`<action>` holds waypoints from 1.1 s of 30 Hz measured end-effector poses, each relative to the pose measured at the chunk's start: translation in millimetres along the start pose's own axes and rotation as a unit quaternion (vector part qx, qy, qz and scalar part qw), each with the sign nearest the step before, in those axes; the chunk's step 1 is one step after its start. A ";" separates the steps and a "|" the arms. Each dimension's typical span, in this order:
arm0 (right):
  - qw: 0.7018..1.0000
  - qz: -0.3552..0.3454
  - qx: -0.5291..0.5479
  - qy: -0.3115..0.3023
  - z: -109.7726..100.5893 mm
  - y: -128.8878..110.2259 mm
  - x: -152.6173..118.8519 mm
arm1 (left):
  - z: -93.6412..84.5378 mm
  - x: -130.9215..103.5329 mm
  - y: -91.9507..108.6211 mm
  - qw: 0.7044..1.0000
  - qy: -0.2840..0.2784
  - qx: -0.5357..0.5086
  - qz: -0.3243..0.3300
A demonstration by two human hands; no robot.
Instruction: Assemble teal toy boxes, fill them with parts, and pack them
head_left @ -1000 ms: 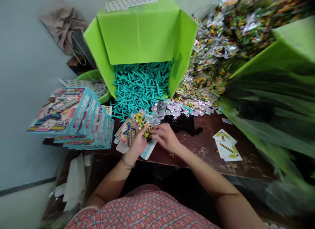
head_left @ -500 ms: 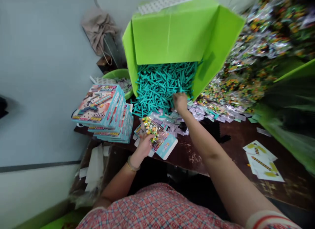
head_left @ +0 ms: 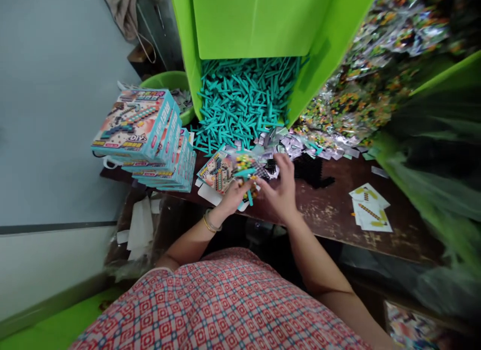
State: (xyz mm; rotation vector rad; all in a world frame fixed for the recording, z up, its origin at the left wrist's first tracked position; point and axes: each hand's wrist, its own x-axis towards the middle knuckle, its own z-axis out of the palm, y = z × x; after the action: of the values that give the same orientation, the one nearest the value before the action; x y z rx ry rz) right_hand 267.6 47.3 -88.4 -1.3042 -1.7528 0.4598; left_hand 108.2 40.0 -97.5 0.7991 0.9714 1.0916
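My left hand (head_left: pixel 233 195) is closed on a clear bag of small coloured beads (head_left: pixel 245 162), with teal sticks (head_left: pixel 246 173) lying across it. Beside it, my right hand (head_left: pixel 281 189) has its fingers apart; the thumb is close to the bag and sticks, though I cannot tell whether it touches them. Underneath lies a flat printed carton (head_left: pixel 216 172) with its white flaps out. A heap of teal sticks (head_left: pixel 240 104) spills from the green bin (head_left: pixel 259 24) just beyond my hands. Small pale packets (head_left: pixel 285 142) lie between that heap and my right hand.
Printed DIY boxes (head_left: pixel 131 122) are stacked at the left, before a green basket (head_left: pixel 165 80). Bagged coloured beads (head_left: pixel 345 109) pile up at the right. Black pegboard pieces (head_left: pixel 310 172) and instruction cards (head_left: pixel 370 209) lie on the dark table (head_left: pixel 326 214).
My right hand has come back from the teal heap to beside my left hand, and its fingers have spread. Teal sticks now lie on the bead bag. The view has tipped downward.
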 end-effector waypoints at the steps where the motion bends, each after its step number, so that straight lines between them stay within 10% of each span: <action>1: 0.999 0.017 0.030 -0.031 -13.0 2.3 4.5 | -1.3 -5.7 0.5 0.997 -0.051 0.055 -0.005; 5: 0.945 0.049 0.152 -0.285 -43.4 0.7 2.2 | -6.7 -28.1 -6.9 0.947 -0.205 0.243 -0.039; 8: 0.920 0.082 0.184 -0.336 -46.9 -5.2 -15.6 | -11.0 -41.1 -17.0 0.911 -0.252 0.320 -0.060; 12: 0.926 0.156 0.213 -0.271 -62.6 7.1 -33.0 | -27.4 -50.1 -15.8 0.903 -0.192 0.377 0.080; 19: 0.958 0.227 0.176 -0.011 -129.3 52.1 -49.3 | -66.5 -34.0 -16.1 0.695 -0.120 0.685 0.183; 26: 0.941 0.173 0.284 0.064 -158.7 8.9 -40.8 | -52.3 -37.5 86.7 0.849 -0.057 0.405 0.334; 29: 0.921 0.127 0.363 0.054 -162.1 -16.7 -20.8 | -43.2 -52.8 120.7 0.909 -0.152 0.325 0.211; 33: 0.960 0.054 0.271 -0.052 -140.2 -54.8 -0.9 | -41.8 -58.8 96.7 0.956 -0.185 0.225 -0.042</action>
State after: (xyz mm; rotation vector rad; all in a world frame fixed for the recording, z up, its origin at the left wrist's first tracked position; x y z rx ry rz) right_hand 350.0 -2.4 27.3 -0.9929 -1.4907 1.0076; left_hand 26.8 12.9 -12.7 1.2699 0.9303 0.6167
